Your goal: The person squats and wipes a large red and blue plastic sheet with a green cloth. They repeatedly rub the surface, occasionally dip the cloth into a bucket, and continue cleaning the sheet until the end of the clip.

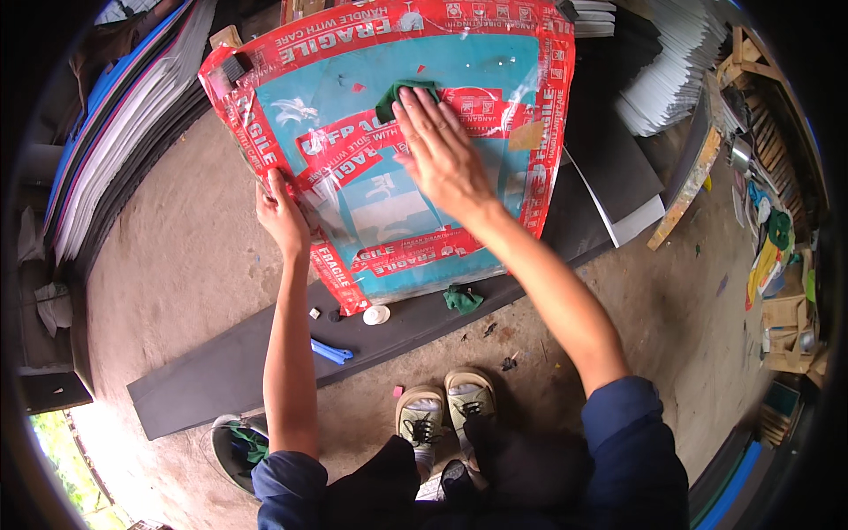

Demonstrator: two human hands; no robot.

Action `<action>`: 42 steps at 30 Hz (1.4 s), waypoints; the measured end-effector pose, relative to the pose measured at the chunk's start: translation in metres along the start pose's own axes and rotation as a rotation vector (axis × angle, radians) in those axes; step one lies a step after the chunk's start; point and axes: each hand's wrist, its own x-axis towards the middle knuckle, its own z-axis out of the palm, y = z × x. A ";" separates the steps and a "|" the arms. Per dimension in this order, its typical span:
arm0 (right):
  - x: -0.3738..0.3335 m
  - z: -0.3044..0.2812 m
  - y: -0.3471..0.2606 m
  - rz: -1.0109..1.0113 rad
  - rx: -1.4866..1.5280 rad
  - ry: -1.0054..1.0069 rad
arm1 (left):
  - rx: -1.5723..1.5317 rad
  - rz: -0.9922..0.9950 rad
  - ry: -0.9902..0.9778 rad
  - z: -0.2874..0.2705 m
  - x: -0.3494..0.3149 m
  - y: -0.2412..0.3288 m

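Note:
A screen-printing frame [486, 66], with teal mesh and red printed tape round its border, stands tilted in front of me. On its left border my left hand [283, 216] is closed, with the thumb on the near face. My right hand [446, 163] presses a folded dark green cloth [386, 108] against the upper middle of the mesh. Its fingers lie long and close together over the cloth, hiding part of it. Below the frame's lower edge a second green cloth [463, 300] lies crumpled on a black board [221, 375].
A white round lid [376, 314] and a blue tool [331, 352] lie on the board. A bucket [238, 450] with green cloth stands beside my left arm. Stacked sheets [146, 124] line the left; a paper pile [671, 75] and wooden pieces [693, 190] are at right.

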 end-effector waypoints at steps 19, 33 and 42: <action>-0.007 -0.018 0.007 0.131 -0.070 0.022 | 0.023 0.038 0.007 -0.002 0.002 -0.003; -0.014 -0.006 -0.012 0.034 -0.056 -0.014 | 0.000 -0.011 0.039 -0.006 0.005 -0.011; 0.010 0.011 -0.029 0.200 -0.049 0.072 | 0.046 0.017 0.056 0.006 -0.006 0.004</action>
